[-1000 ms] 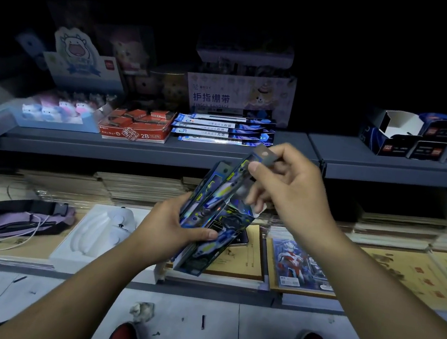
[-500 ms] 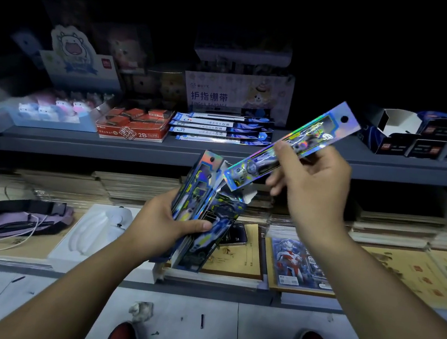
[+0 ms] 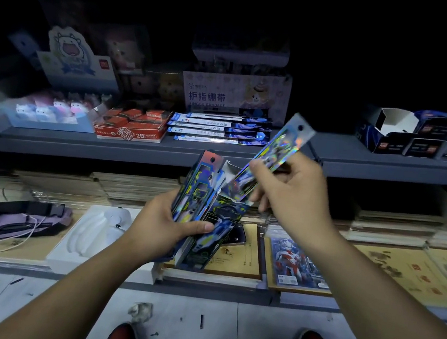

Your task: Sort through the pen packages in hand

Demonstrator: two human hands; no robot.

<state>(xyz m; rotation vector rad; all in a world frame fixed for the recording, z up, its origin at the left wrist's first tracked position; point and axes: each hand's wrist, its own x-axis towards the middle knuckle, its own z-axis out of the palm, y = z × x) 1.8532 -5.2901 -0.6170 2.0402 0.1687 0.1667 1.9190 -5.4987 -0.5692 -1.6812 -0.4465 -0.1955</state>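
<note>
Fingers [image 3: 268, 175] of right hand [image 3: 295, 198] pinched on one holographic pack [image 3: 281, 151], raised aslant above grey shelf edge [image 3: 134, 152], seemingly drawn clear for sorting. Left hand [image 3: 161, 226] curled round remaining packs and their blue box [image 3: 210, 218], thumb across front, held upright probably so tops stay reachable. Just beyond, far: flat blue packets [image 3: 218, 130], red 2B box [image 3: 131, 127]. Near left: purple pouch [image 3: 19, 220].

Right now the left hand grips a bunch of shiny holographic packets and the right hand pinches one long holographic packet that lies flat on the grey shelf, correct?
Not quite. In the head view the long holographic packet is in the air, tilted, pinched by the right hand in front of the grey shelf, not lying flat on it. The left hand does grip the bunch of shiny holographic packets.
</note>
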